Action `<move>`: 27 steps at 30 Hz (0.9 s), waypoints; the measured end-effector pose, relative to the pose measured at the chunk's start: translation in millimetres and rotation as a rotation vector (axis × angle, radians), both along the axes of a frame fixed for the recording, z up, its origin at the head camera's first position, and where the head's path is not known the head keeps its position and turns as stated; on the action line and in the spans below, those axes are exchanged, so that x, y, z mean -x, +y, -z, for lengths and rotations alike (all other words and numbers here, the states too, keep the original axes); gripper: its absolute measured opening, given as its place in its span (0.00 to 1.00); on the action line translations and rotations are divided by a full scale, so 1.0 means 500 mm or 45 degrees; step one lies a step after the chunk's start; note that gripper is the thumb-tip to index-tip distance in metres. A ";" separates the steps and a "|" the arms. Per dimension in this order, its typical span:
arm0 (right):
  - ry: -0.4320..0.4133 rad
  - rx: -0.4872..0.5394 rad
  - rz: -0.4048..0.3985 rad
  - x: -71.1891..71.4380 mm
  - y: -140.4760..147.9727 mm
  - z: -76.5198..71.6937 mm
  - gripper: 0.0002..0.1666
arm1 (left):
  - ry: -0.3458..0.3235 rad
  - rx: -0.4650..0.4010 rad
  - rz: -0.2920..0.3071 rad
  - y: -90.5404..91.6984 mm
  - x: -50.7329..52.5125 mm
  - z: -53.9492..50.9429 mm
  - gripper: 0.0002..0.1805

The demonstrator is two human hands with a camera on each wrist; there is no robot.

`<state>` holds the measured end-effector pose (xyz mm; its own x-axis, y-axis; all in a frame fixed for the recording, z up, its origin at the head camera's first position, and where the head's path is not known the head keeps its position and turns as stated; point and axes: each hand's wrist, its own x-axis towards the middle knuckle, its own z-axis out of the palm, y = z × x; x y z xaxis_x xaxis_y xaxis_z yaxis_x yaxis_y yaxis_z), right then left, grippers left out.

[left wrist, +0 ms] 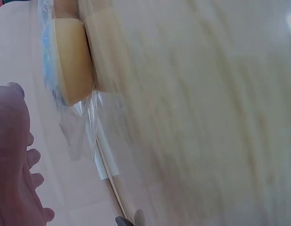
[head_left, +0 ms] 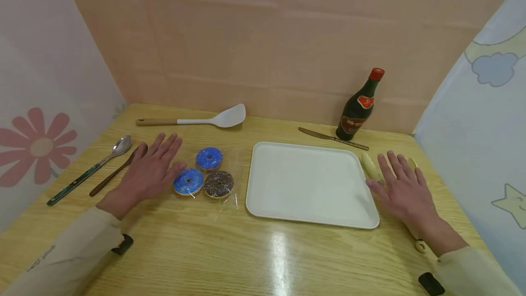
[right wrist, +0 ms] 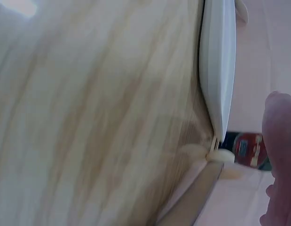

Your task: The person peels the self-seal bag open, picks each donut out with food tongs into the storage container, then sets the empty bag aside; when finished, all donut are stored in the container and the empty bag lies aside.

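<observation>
Here's the wood-grain table (head_left: 197, 245), and on it the white rectangular tray (head_left: 312, 184), lying flat. Behind its right corner stands the red-capped bottle (head_left: 357, 111). Left hand (head_left: 151, 171), straight-fingered and gripping nothing, is over the brown spoon (head_left: 110, 181); right hand (head_left: 404, 191), equally empty and outstretched, by the tray's right edge. Three frosted doughnuts (head_left: 210, 184), clear-wrapped, lie between left hand and tray!

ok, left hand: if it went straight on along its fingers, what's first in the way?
Likely the spatula, lying crosswise ahead of the left hand. Height is hard to judge from the head view, so it might pass over.
</observation>
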<state>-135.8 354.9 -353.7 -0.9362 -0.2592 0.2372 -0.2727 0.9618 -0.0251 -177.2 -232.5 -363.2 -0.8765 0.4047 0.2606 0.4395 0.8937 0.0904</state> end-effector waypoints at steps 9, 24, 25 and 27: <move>0.106 0.081 -0.209 -0.002 -0.132 0.008 0.42 | -0.018 -0.298 0.165 0.012 0.008 0.014 0.32; 0.076 0.579 -0.669 -0.030 -0.429 0.040 0.16 | -0.020 -0.709 0.221 0.056 0.013 0.022 0.04; 0.068 0.591 -0.699 -0.031 -0.444 0.043 0.15 | -0.032 -0.711 0.219 0.057 0.014 0.022 0.04; 0.060 0.601 -0.763 -0.031 -0.473 0.045 0.11 | -0.056 -0.714 0.214 0.057 0.016 0.025 0.04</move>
